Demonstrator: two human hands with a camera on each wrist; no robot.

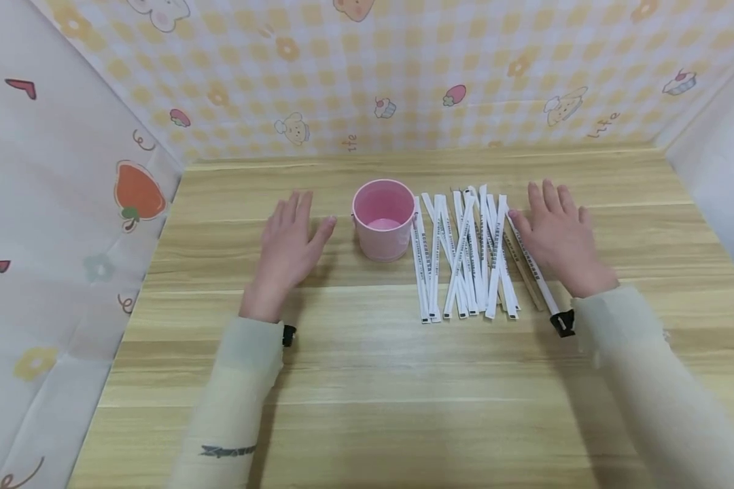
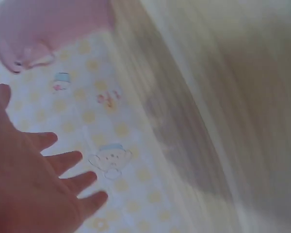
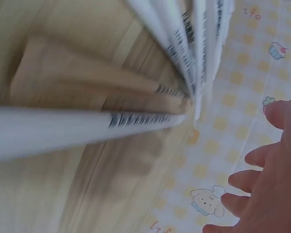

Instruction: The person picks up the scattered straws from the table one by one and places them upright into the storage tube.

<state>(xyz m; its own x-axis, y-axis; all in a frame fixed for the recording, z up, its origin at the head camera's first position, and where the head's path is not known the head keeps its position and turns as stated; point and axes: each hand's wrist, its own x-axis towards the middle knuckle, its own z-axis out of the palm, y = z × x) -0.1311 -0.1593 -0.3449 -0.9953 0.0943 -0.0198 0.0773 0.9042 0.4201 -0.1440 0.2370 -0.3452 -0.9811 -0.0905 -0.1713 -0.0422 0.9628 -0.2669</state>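
A pink bucket (image 1: pixel 384 234) stands upright at the middle of the table, its inside bare to the bottom. To its right lies a loose, overlapping spread of slim white paper-wrapped sticks (image 1: pixel 459 272) with dark print; a brown one (image 1: pixel 522 272) lies among them at the right end. My left hand (image 1: pixel 287 248) is left of the bucket, fingers spread, holding nothing. In the left wrist view the bucket (image 2: pixel 53 29) shows a small side handle. My right hand (image 1: pixel 559 238), also spread and without anything in it, is at the right end of the sticks, overlapping the outermost white stick (image 3: pixel 87 126).
The wood-grain table (image 1: pixel 373 407) meets a yellow checked cloth wall (image 1: pixel 404 81) at the back. A white printed cloth (image 1: pixel 55 204) hangs along the left side, and a pale wall (image 1: pixel 715 156) stands at the right.
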